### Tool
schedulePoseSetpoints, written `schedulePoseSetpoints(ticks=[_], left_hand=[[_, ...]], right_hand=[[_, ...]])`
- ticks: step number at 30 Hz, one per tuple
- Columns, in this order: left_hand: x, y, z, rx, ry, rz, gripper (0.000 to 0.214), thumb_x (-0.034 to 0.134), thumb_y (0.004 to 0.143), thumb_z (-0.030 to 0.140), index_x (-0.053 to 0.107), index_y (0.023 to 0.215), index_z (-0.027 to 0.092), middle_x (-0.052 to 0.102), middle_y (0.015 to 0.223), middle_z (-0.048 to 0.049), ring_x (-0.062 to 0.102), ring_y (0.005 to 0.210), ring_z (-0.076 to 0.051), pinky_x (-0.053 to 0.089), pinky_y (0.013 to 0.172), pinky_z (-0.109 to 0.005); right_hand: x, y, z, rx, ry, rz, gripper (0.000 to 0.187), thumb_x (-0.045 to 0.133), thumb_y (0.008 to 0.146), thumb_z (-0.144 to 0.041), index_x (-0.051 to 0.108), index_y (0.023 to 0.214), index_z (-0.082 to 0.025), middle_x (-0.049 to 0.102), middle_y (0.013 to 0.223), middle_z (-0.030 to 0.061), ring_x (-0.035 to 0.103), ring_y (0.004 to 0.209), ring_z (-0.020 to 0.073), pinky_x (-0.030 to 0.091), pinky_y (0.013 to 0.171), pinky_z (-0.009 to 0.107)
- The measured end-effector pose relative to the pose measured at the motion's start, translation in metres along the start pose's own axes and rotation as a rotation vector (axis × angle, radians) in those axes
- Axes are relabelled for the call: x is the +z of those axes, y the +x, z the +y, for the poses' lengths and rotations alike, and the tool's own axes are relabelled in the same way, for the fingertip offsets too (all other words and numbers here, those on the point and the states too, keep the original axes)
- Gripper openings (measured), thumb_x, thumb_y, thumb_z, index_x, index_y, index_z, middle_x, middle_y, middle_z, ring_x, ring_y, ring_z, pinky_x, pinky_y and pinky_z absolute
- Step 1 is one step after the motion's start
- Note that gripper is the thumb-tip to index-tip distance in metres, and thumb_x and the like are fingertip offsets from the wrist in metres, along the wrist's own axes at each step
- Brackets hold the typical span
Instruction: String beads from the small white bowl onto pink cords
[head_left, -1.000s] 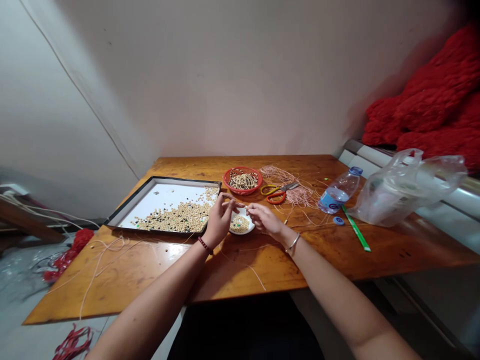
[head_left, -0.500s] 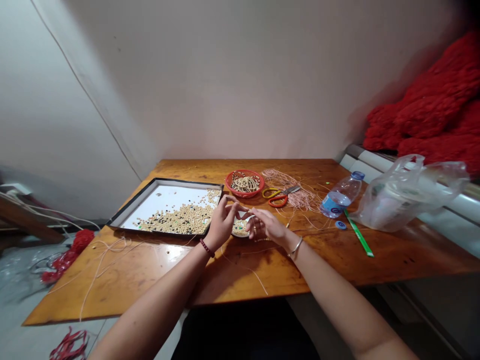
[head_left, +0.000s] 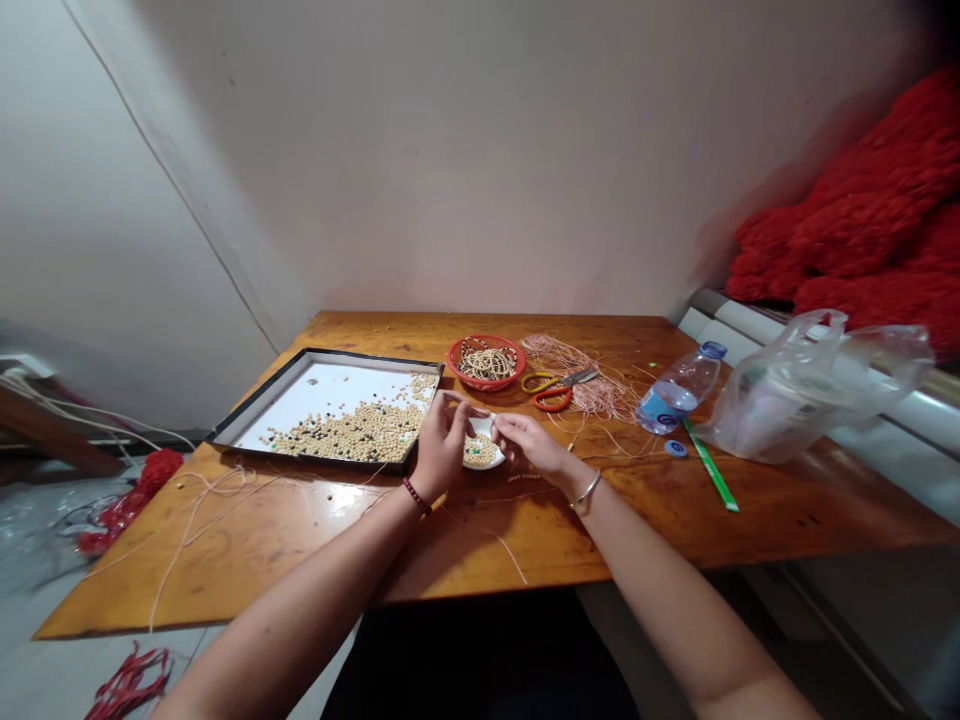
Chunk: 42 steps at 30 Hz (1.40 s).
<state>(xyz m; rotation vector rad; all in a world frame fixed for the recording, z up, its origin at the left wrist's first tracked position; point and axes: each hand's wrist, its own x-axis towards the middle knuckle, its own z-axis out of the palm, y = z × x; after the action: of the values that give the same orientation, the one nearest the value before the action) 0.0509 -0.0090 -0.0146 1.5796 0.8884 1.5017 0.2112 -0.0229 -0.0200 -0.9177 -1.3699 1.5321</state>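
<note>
Beaded strand [head_left: 524, 477] lies on the table [head_left: 480, 560] beside the right hand [head_left: 525, 440], fingertips pinched together; left hand [head_left: 442, 440] half-curled, any hold too small to tell; strung loops [head_left: 489, 362] already heap the red basket [head_left: 486, 386], but plenty of loose beads [head_left: 360, 432] sit in tray [head_left: 304, 400] and dish [head_left: 500, 457]

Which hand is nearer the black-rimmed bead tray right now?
Left. The left hand is beside the bead tray's right edge; the right hand is farther off, by the white dish's right side.

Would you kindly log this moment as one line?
left hand: near bead tray | right hand: near white dish | anything held: unclear | scissors: beside pink cord
</note>
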Motion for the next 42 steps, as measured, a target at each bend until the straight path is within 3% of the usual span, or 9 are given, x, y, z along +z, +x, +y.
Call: schedulePoseSetpoints(ticks=[3, 7, 13, 22, 26, 32, 35, 39, 42], left_hand=[[-0.006, 0.008, -0.002, -0.023, -0.052, 0.145, 0.026, 0.052, 0.088, 0.046, 0.044, 0.087, 0.021, 0.062, 0.069, 0.0004, 0.055, 0.054, -0.009, 0.044, 0.053, -0.02], [-0.01, 0.014, -0.003, -0.045, -0.096, 0.158, 0.029, 0.056, 0.085, 0.048, 0.045, 0.088, 0.021, 0.064, 0.072, -0.0007, 0.056, 0.054, -0.009, 0.045, 0.052, -0.02], [-0.011, 0.016, 0.004, -0.068, -0.131, 0.247, 0.031, 0.056, 0.085, 0.048, 0.044, 0.087, 0.019, 0.068, 0.074, -0.003, 0.051, 0.046, -0.006, 0.038, 0.043, -0.016], [-0.013, 0.02, 0.009, -0.105, -0.151, 0.377, 0.031, 0.06, 0.083, 0.045, 0.044, 0.085, 0.019, 0.07, 0.075, -0.0035, 0.043, 0.039, -0.004, 0.036, 0.041, -0.016], [-0.012, 0.02, 0.007, -0.145, -0.189, 0.285, 0.031, 0.061, 0.082, 0.046, 0.047, 0.084, 0.019, 0.071, 0.078, -0.004, 0.043, 0.042, -0.004, 0.035, 0.042, -0.016], [-0.008, 0.014, 0.01, -0.214, -0.2, -0.01, 0.03, 0.067, 0.077, 0.046, 0.058, 0.084, 0.018, 0.07, 0.083, -0.0057, 0.05, 0.051, -0.007, 0.041, 0.048, -0.019], [-0.006, 0.01, 0.013, -0.21, -0.155, -0.086, 0.029, 0.067, 0.078, 0.045, 0.062, 0.081, 0.016, 0.069, 0.083, -0.0061, 0.051, 0.055, -0.008, 0.042, 0.051, -0.02], [-0.003, 0.007, 0.015, -0.181, -0.058, -0.172, 0.027, 0.067, 0.078, 0.042, 0.065, 0.08, 0.015, 0.067, 0.077, -0.0052, 0.054, 0.059, -0.01, 0.044, 0.054, -0.022], [-0.002, 0.005, 0.011, -0.105, 0.056, -0.22, 0.027, 0.066, 0.079, 0.042, 0.065, 0.081, 0.015, 0.067, 0.078, -0.0055, 0.059, 0.066, -0.013, 0.047, 0.06, -0.024]], right_hand=[[-0.001, 0.001, 0.002, 0.036, -0.025, 0.014, 0.038, 0.062, 0.077, -0.053, 0.056, 0.07, -0.016, 0.05, 0.056, -0.0029, 0.041, 0.045, 0.0065, 0.03, 0.042, 0.02], [0.0, 0.0, 0.0, 0.094, 0.009, 0.011, 0.029, 0.063, 0.077, -0.044, 0.06, 0.078, -0.015, 0.056, 0.061, -0.0016, 0.047, 0.046, 0.0072, 0.035, 0.043, 0.02], [-0.009, -0.002, -0.005, 0.083, 0.032, 0.142, 0.013, 0.056, 0.074, -0.027, 0.061, 0.078, -0.016, 0.059, 0.066, -0.0012, 0.053, 0.048, 0.0084, 0.039, 0.045, 0.02], [-0.013, -0.004, -0.008, 0.075, 0.085, 0.186, 0.043, 0.058, 0.079, -0.056, 0.06, 0.067, -0.015, 0.059, 0.062, 0.0012, 0.054, 0.051, 0.0092, 0.043, 0.051, 0.022], [-0.014, -0.006, -0.011, 0.068, 0.098, 0.122, 0.051, 0.053, 0.08, -0.063, 0.061, 0.067, -0.015, 0.061, 0.06, 0.0019, 0.057, 0.052, 0.0104, 0.045, 0.055, 0.023], [-0.01, -0.01, -0.015, 0.11, 0.092, -0.155, 0.06, 0.043, 0.082, -0.069, 0.065, 0.084, -0.013, 0.066, 0.063, 0.0049, 0.061, 0.053, 0.0133, 0.047, 0.056, 0.025], [-0.008, -0.01, -0.012, 0.061, 0.129, -0.123, 0.052, 0.05, 0.082, -0.064, 0.063, 0.089, -0.015, 0.062, 0.062, 0.0009, 0.051, 0.045, 0.0087, 0.042, 0.048, 0.022], [-0.009, -0.007, -0.009, -0.001, 0.16, -0.028, 0.037, 0.055, 0.083, -0.054, 0.06, 0.087, -0.017, 0.037, 0.052, -0.0079, 0.023, 0.039, 0.0041, 0.021, 0.039, 0.018], [-0.011, -0.004, -0.008, -0.045, 0.146, 0.054, 0.034, 0.06, 0.079, -0.051, 0.057, 0.077, -0.017, 0.028, 0.053, -0.0084, 0.019, 0.042, 0.0048, 0.014, 0.04, 0.019]])
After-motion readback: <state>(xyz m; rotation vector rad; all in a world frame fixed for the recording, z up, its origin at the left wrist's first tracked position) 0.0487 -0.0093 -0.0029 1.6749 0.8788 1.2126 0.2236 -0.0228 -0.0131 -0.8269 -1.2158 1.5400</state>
